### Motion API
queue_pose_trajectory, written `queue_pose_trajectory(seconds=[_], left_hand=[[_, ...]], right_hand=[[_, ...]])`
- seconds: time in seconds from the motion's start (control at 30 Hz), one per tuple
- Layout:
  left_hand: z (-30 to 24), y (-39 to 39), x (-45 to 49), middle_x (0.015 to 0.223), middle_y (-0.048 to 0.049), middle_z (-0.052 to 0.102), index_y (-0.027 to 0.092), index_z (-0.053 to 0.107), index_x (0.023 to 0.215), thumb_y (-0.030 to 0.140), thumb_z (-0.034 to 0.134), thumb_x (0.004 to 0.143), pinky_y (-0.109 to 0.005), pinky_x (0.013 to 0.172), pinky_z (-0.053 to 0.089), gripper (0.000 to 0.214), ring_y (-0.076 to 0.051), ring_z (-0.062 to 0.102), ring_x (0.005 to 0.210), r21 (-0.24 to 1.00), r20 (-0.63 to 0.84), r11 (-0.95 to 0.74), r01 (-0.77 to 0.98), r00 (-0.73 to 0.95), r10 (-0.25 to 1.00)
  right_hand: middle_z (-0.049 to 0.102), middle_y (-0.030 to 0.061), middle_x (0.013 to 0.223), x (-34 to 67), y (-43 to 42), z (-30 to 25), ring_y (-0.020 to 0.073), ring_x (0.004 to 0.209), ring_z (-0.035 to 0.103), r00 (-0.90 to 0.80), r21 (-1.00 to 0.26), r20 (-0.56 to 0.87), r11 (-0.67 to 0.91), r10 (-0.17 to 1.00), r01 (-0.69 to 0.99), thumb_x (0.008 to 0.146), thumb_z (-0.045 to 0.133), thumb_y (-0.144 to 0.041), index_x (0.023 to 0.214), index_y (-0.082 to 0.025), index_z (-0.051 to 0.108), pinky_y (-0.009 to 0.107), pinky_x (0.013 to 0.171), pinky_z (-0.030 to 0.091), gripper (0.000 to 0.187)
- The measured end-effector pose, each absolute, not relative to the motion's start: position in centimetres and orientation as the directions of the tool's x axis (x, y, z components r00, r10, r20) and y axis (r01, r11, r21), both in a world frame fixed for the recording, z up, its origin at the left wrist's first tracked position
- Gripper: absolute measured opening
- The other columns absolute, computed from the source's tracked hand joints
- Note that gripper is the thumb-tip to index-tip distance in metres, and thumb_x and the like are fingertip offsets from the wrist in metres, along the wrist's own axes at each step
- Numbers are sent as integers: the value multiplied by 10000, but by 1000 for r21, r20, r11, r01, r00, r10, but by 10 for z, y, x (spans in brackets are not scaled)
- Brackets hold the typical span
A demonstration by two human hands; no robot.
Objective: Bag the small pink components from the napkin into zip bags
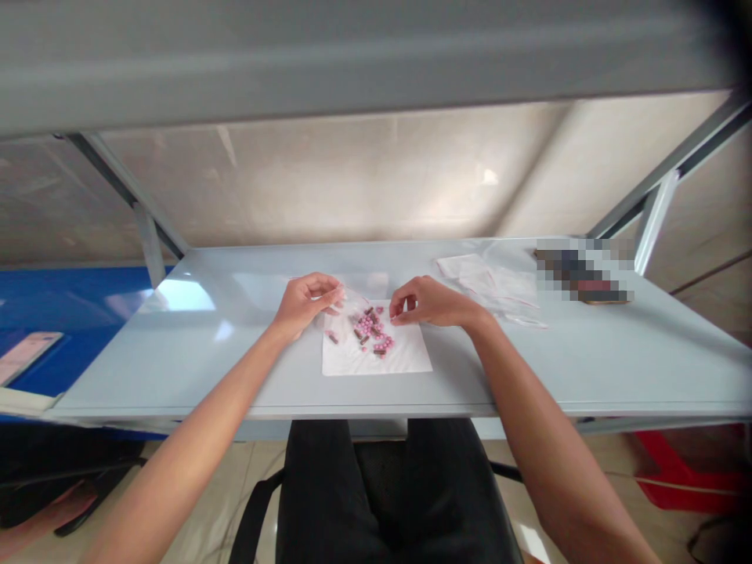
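Note:
A white sheet (405,356) lies on the pale grey shelf (176,345) in front of me. Several small pink and dark capsules (371,330) are heaped on it. My left hand (305,301) pinches a small clear plastic bag (352,299) just above the sheet's far left corner. At the sheet's far right corner my right hand (432,303) hovers, its fingertips pinched together on something too small to make out.
A loose pile of clear bags (490,283) lies to the right, with a blurred-out object (584,270) beyond it. Metal shelf struts (658,207) rise at both back corners. A blue surface (70,313) sits left; a red bin (681,470) is on the floor at right.

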State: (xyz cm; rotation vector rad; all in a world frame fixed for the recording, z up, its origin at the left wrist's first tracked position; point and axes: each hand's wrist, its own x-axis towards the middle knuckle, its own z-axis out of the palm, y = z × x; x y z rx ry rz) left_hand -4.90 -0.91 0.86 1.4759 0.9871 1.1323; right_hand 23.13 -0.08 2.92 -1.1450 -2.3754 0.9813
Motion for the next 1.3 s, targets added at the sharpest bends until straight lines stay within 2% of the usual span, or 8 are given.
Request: queue_pose_trajectory(seconds=[0.23,0.37,0.47,0.7,0.8,0.93,1.17,1.3], left_hand=[[12,-9,-47,831,-66,724,139,702,912,414,858,706,-266,579,580,377,-166,693,688,986,141,-157,50,238,961],[13,-10,-46,853,-76,732,143,709,917,425,846,724,-286,593,589,369,-187,707,713,984,127,-157,82,296,947],[13,-10,-47,870,-76,736,149,718,941,416,830,751,-292,613,591,346,-195,718,734,981,127,-169,93,345,930],[12,-11,-46,867,-80,742,145,726,926,425,841,733,-285,601,581,359,-187,713,706,978,128,-175,116,329,936],[11,-10,-46,878,-82,745,144,715,916,437,851,715,-287,586,580,381,-188,713,698,984,119,-155,94,304,945],[10,-9,-46,877,-80,744,140,702,916,437,857,707,-273,569,573,395,-189,718,707,984,126,-157,83,304,944],[12,-10,-47,832,-53,722,134,689,909,397,848,732,-255,557,568,354,-177,715,696,984,141,-169,62,316,938],[13,-10,-46,839,-57,724,134,688,911,397,845,737,-266,561,580,352,-183,716,703,983,138,-169,72,318,938]], right_hand=[[758,34,765,227,-4,33,166,693,640,-646,-692,74,506,760,515,795,693,-257,795,-202,798,275,655,458,119],[758,54,858,216,-7,37,155,705,624,-489,-837,303,474,818,273,849,689,-401,887,-187,783,276,652,477,237],[749,58,858,198,-11,36,141,673,599,-422,-851,380,490,823,190,851,696,-453,900,-184,785,272,627,474,288],[757,61,894,200,-11,34,147,695,622,-484,-821,351,512,802,253,898,633,-421,923,-197,795,272,645,487,278],[764,65,847,218,-3,31,155,665,629,-393,-781,312,469,865,413,883,636,-341,898,-176,789,274,631,482,225],[778,59,879,223,5,19,166,710,662,-482,-644,199,485,853,592,786,686,-195,865,-180,790,262,684,489,131],[759,40,808,214,6,9,158,711,654,-532,-590,134,498,836,635,785,676,-173,835,-183,786,245,673,454,122],[741,34,775,214,4,14,148,682,629,-506,-625,210,513,836,588,793,674,-169,792,-181,768,252,658,443,95]])
